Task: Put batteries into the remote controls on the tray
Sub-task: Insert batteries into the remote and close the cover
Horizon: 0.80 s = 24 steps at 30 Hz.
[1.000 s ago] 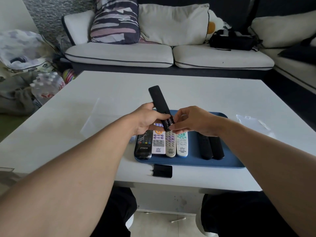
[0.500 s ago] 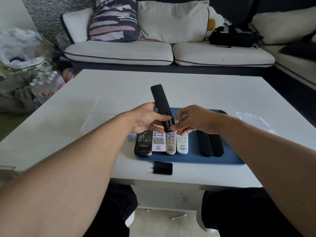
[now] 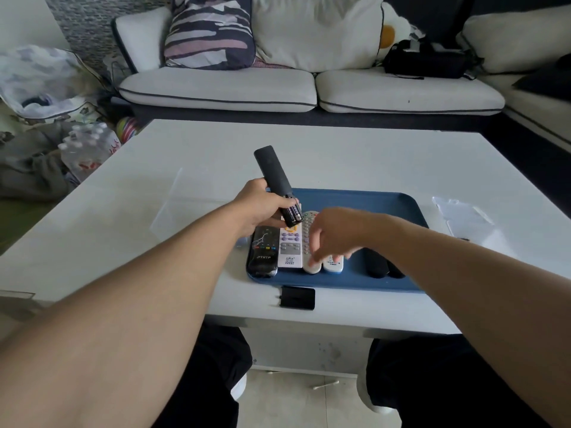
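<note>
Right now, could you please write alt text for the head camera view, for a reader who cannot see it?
The left hand grips a slim black remote above a blue tray, its open end showing batteries. The right hand, blurred, hovers over the remotes lying on the tray. A black battery cover lies on the white table.

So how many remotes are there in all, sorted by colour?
Black remotes: 4, one gripped in the left hand, one at the tray's left end, two at the right
White or pale remotes: 3
Total: 7
</note>
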Available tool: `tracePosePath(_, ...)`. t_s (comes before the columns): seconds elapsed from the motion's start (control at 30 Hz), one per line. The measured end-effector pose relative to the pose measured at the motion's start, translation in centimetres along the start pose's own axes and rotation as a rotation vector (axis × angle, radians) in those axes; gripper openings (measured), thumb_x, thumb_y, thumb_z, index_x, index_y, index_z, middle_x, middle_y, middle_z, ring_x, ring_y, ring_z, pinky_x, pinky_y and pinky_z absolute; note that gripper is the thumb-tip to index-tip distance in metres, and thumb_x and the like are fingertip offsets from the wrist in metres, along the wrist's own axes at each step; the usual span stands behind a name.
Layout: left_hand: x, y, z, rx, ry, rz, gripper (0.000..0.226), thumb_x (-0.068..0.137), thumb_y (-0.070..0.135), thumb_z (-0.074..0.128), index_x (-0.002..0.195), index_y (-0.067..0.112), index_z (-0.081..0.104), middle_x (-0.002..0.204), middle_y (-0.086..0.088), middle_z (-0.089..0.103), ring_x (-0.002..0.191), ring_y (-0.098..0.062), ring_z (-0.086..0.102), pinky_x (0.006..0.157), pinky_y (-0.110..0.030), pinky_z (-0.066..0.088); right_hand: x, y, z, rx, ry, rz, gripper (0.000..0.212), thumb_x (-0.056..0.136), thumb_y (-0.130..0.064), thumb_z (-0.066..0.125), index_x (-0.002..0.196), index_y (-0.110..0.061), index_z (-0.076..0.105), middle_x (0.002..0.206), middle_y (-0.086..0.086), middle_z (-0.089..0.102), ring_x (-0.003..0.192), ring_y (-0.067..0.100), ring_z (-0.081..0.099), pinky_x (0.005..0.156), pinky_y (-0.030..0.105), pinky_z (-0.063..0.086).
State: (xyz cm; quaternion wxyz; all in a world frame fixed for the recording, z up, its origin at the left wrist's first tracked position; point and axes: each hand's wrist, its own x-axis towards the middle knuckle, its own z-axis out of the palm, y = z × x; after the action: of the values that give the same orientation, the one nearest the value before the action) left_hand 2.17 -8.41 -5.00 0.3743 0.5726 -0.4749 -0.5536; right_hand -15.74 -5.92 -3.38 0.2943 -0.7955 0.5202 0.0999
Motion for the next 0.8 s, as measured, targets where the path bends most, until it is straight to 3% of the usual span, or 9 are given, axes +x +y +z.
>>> tracePosePath(0.13, 0.0, -0.2, -0.4, -0.011, 0.02, -0.018, 0.035, 0.089, 0.003, 0.073, 0.12, 0.003, 0.057, 0.097, -0.008, 0.076, 0.077, -0.02, 0.077, 0.06, -0.033, 0.061, -0.6, -2.7, 2.4, -0.141, -0.228, -0.019, 0.023, 0.084, -0.039, 0.078, 0.09, -0.017, 0.077, 0.075, -0.008, 0.075, 0.065, 0.006, 0.074, 0.057, 0.021, 0.053)
tracePosePath(0.23, -0.2, -0.2, -0.4, -0.01, 0.033, -0.001, 0.037, 0.088, 0.004, 0.075, 0.12, 0.003, 0.057, 0.103, -0.009, 0.075, 0.077, -0.019, 0.077, 0.061, -0.033, 0.062, -0.7, -4.2, 3.8, -0.384, -0.154, 0.004, 0.034, 0.081, -0.05, 0.077, 0.083, -0.016, 0.076, 0.066, -0.013, 0.073, 0.055, 0.0, 0.069, 0.068, 0.023, 0.049)
tracePosePath(0.33, -0.4, 0.0, -0.4, -0.02, 0.022, 0.016, 0.035, 0.088, 0.004, 0.075, 0.118, 0.003, 0.058, 0.096, -0.006, 0.076, 0.075, -0.017, 0.077, 0.06, -0.033, 0.062, -1.1, -5.1, 4.8, -0.552, -0.021, 0.004, 0.042, 0.079, -0.049, 0.079, 0.071, -0.014, 0.058, 0.057, -0.006, 0.061, 0.058, 0.012, 0.06, 0.058, 0.026, 0.041)
tracePosePath(0.4, -0.5, 0.0, -0.5, -0.018, 0.018, 0.023, 0.035, 0.087, 0.005, 0.075, 0.118, 0.004, 0.058, 0.095, -0.006, 0.076, 0.076, -0.018, 0.077, 0.061, -0.033, 0.062, -1.4, -5.5, 5.3, -0.611, 0.032, 0.006, 0.046, 0.078, -0.045, 0.081, 0.076, -0.014, 0.048, 0.064, -0.004, 0.049, 0.069, 0.019, 0.054, 0.063, 0.03, 0.041)
tracePosePath(0.53, -0.4, -0.1, -0.5, -0.003, 0.013, 0.029, 0.035, 0.088, 0.004, 0.074, 0.118, 0.005, 0.058, 0.1, -0.008, 0.075, 0.081, -0.022, 0.077, 0.065, -0.037, 0.063, -1.7, -6.2, 6.3, -0.719, 0.034, 0.001, 0.043, 0.081, -0.046, 0.079, 0.092, -0.013, 0.054, 0.072, -0.001, 0.048, 0.068, 0.02, 0.051, 0.064, 0.032, 0.04)
tracePosePath(0.67, -0.3, -0.1, -0.6, -0.017, 0.001, 0.025, 0.025, 0.093, 0.007, 0.07, 0.115, 0.005, 0.059, 0.097, -0.009, 0.076, 0.085, -0.026, 0.077, 0.069, -0.04, 0.063, -1.9, -6.3, 6.9, -0.681, 0.08, -0.009, 0.024, 0.089, -0.014, 0.065, 0.111, -0.01, 0.06, 0.092, 0.005, 0.058, 0.08, 0.026, 0.057, 0.065, 0.033, 0.041)
tracePosePath(0.8, 0.0, -0.2, -0.9, -0.018, 0.003, 0.025, 0.02, 0.095, 0.008, 0.066, 0.114, 0.008, 0.059, 0.098, -0.005, 0.078, 0.084, -0.021, 0.077, 0.068, -0.038, 0.063, -1.2, -5.1, 5.4, -0.466, 0.051, -0.037, 0.005, 0.083, -0.012, 0.058, 0.083, -0.011, 0.054, 0.072, 0.001, 0.06, 0.074, 0.021, 0.062, 0.058, 0.028, 0.046)
